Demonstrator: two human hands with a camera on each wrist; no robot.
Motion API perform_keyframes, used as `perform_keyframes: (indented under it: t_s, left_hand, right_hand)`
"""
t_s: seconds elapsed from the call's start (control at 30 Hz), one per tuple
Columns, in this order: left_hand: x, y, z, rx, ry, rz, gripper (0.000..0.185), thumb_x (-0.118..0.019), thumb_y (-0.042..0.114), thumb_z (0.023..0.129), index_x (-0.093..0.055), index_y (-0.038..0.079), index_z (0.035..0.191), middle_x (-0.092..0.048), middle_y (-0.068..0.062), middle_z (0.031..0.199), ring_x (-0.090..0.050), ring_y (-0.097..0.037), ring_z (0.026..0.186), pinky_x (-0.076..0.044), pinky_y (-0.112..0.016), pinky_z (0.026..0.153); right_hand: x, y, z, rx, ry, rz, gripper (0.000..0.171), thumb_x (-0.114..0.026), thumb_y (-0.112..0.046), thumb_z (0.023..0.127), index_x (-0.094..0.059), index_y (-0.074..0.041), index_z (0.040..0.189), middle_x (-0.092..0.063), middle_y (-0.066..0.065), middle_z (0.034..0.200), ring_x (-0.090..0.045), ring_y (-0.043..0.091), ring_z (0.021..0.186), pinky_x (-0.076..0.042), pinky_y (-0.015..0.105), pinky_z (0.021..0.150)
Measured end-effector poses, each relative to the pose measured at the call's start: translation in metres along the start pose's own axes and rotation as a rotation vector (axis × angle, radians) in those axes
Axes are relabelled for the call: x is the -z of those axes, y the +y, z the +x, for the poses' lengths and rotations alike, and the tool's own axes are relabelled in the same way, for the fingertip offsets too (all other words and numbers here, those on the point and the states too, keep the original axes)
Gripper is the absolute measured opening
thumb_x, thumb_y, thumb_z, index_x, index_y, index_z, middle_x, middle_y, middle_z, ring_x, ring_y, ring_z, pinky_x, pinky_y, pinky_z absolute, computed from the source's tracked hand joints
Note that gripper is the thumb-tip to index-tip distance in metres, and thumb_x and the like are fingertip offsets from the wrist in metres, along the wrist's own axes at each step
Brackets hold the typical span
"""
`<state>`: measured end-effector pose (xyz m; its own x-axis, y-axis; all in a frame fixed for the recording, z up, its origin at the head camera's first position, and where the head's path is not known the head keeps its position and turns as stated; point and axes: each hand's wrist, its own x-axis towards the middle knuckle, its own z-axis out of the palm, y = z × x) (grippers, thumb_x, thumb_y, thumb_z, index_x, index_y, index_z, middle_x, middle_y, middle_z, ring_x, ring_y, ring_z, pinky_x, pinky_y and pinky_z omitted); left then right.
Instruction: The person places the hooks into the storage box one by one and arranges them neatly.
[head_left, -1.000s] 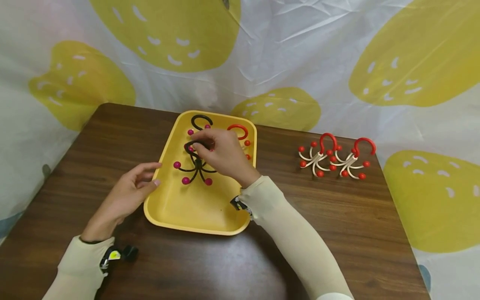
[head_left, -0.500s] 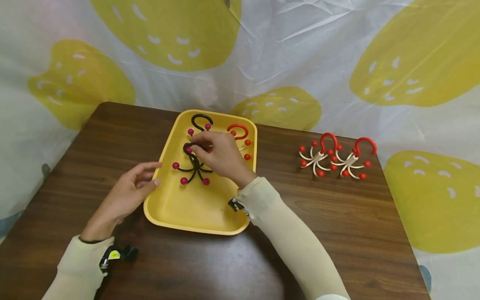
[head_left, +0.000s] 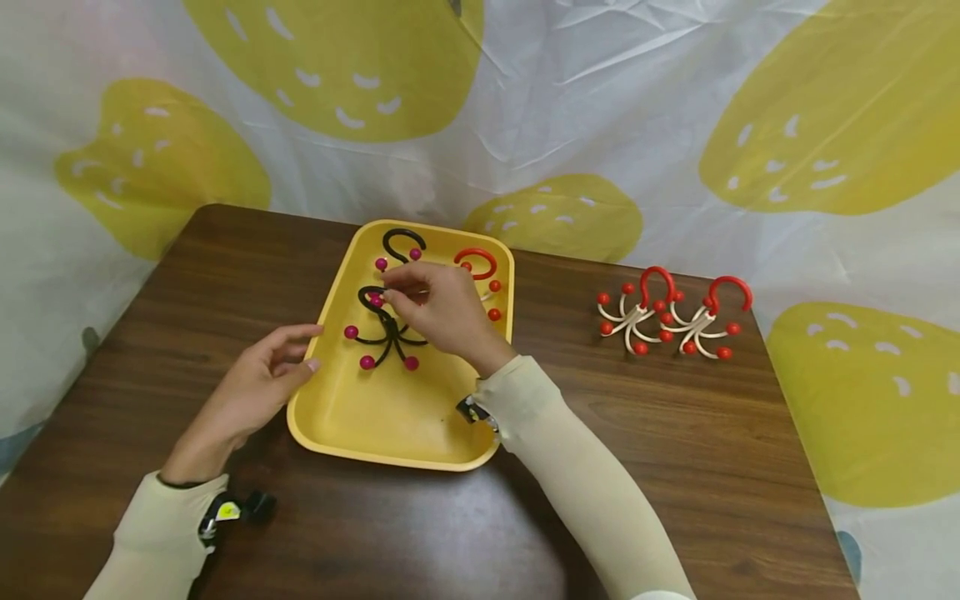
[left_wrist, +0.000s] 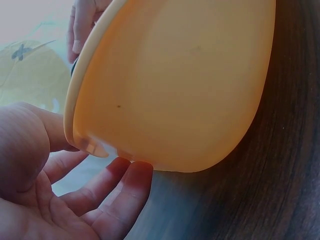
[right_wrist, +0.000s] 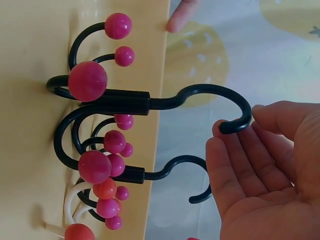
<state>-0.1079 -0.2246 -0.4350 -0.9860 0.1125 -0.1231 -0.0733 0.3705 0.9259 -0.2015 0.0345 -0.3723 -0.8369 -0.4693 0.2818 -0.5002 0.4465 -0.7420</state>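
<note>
A black multi-arm hanger (head_left: 392, 332) with pink ball tips stands in the yellow tray (head_left: 375, 452), its curved hook upward. My right hand (head_left: 442, 307) is beside that hook; in the right wrist view the thumb tip (right_wrist: 261, 114) is right at the hook's outer bend, fingers loose and apart from the thumb. Behind it in the tray is a second black hanger (head_left: 402, 242), partly hidden by the hand. A red-hooked hanger (head_left: 480, 258) is at the tray's back right. My left hand (head_left: 258, 385) holds the tray's left rim, thumb over it and fingertips (left_wrist: 137, 172) against the outer wall.
Two white hangers with red hooks and red balls, a left one (head_left: 633, 321) and a right one (head_left: 701, 325), stand close together on the brown wooden table (head_left: 637, 467), right of the tray. A lemon-patterned cloth (head_left: 525, 108) hangs behind the table.
The front black hanger's hook has shifted left, out from between my right fingertips, and its body has moved slightly left. My right hand has moved little. My left hand stays at the rim.
</note>
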Motion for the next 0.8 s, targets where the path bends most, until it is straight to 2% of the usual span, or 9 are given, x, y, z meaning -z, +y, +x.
perform_keyframes:
  t_s: [0.4, 0.8]
  left_hand:
    - [0.0, -0.002, 0.0, -0.001, 0.003, -0.011, 0.051, -0.061, 0.014, 0.107, -0.048, 0.009, 0.157, -0.063, -0.03, 0.137, -0.069, -0.013, 0.099, -0.058, -0.022, 0.078]
    - [-0.001, -0.003, 0.002, 0.011, 0.0, -0.006, 0.052, -0.06, 0.015, 0.108, -0.047, 0.009, 0.158, -0.063, -0.029, 0.139, -0.07, -0.022, 0.103, -0.058, -0.024, 0.077]
  right_hand:
    - [0.013, -0.008, -0.006, 0.044, 0.039, 0.064, 0.023, -0.075, -0.013, 0.099, -0.077, -0.001, 0.118, -0.081, 0.011, 0.11, -0.079, 0.017, 0.093, -0.061, 0.024, 0.083]
    - [0.035, -0.007, -0.016, 0.11, 0.128, 0.105, 0.024, -0.076, -0.01, 0.097, -0.076, 0.001, 0.118, -0.08, 0.013, 0.111, -0.077, 0.019, 0.098, -0.062, 0.027, 0.088]
